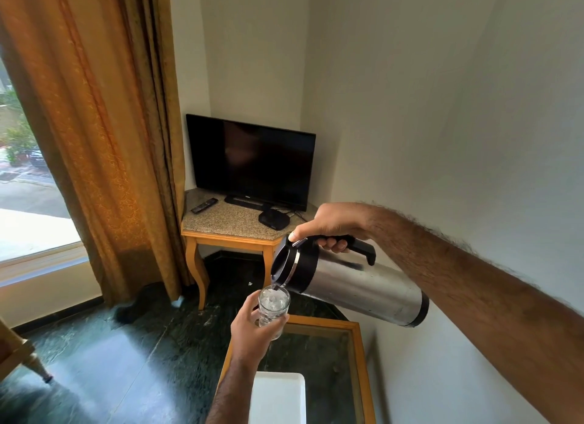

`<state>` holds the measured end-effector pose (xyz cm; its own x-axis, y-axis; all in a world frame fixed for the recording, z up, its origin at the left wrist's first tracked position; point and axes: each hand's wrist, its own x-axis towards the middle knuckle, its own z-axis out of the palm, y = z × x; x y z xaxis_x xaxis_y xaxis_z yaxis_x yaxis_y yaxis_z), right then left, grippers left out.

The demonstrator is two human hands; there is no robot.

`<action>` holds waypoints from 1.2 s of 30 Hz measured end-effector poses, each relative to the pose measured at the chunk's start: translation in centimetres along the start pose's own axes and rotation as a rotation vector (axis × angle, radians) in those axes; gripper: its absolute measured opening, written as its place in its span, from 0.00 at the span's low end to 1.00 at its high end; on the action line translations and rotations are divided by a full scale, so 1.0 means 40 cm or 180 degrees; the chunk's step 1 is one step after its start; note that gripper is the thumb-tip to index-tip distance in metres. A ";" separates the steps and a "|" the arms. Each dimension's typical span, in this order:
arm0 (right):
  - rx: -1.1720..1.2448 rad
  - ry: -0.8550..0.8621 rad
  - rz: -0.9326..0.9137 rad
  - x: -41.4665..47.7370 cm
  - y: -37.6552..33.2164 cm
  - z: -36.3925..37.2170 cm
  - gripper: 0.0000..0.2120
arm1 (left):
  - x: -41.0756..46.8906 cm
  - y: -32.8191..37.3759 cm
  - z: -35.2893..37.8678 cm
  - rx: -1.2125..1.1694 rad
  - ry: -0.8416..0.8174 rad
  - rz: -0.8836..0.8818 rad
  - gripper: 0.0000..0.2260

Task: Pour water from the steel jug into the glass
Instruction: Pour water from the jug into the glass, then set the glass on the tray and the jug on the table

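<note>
The steel jug point(357, 286) with a black lid and handle is tipped almost onto its side, spout down to the left. My right hand point(335, 226) grips its black handle, thumb pressing the lid lever. Its spout sits just over the rim of a clear glass point(274, 303), and water is running into it. My left hand point(252, 328) holds the glass upright from below and the side, in the air above the low table. The glass looks partly filled with bubbling water.
Below the hands is a glass-topped wooden table point(358, 354) with a white tray point(278, 398) on it. A corner stand point(227, 234) carries a TV point(252, 161), a remote and a small black box. An orange curtain point(104, 139) hangs left; a white wall is close on the right.
</note>
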<state>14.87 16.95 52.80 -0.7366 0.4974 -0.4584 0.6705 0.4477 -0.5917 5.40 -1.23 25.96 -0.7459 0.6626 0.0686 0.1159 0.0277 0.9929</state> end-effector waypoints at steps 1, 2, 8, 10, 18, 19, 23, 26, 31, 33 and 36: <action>0.0055 0.0017 -0.0032 -0.003 0.010 -0.001 0.25 | 0.000 0.002 0.000 -0.0011 0.0001 -0.0001 0.31; 0.0101 0.0036 -0.0063 -0.005 0.019 -0.001 0.26 | 0.000 0.004 0.000 -0.0026 0.0002 -0.0003 0.31; 0.0359 0.0066 -0.0162 -0.027 0.080 0.016 0.25 | -0.003 0.006 0.010 -0.0047 -0.0018 0.0036 0.31; 0.0390 0.0120 -0.0146 -0.037 0.097 0.025 0.26 | -0.007 0.005 0.013 -0.0067 -0.0026 0.0026 0.31; 0.1778 0.1199 -0.0002 -0.075 0.233 0.086 0.39 | -0.002 0.007 0.020 0.0056 0.0042 -0.0027 0.29; 0.1974 0.1415 -0.0021 -0.072 0.258 0.107 0.37 | -0.004 0.005 0.018 0.0085 0.0048 -0.0007 0.29; 0.2612 0.1941 -0.0126 -0.042 0.341 0.202 0.27 | 0.002 -0.022 0.017 0.0182 0.0024 -0.0019 0.29; 0.2999 0.2172 -0.0079 -0.026 0.390 0.276 0.20 | -0.005 -0.049 0.015 0.0218 -0.0010 -0.0027 0.30; 0.3760 0.2499 0.0086 0.007 0.480 0.389 0.13 | -0.026 -0.117 0.014 0.0272 0.0037 -0.0137 0.30; 0.3993 0.2622 0.0112 0.026 0.522 0.428 0.13 | -0.034 -0.157 0.018 0.0318 0.0040 -0.0196 0.30; 0.4242 0.2701 0.0137 0.050 0.589 0.495 0.14 | -0.052 -0.230 0.020 0.0414 0.0003 -0.0357 0.32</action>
<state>27.43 13.75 24.82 -0.1512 0.9507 -0.2706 -0.2042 -0.2979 -0.9325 6.42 -2.26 16.62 -0.7596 0.6491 -0.0419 0.1157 0.1982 0.9733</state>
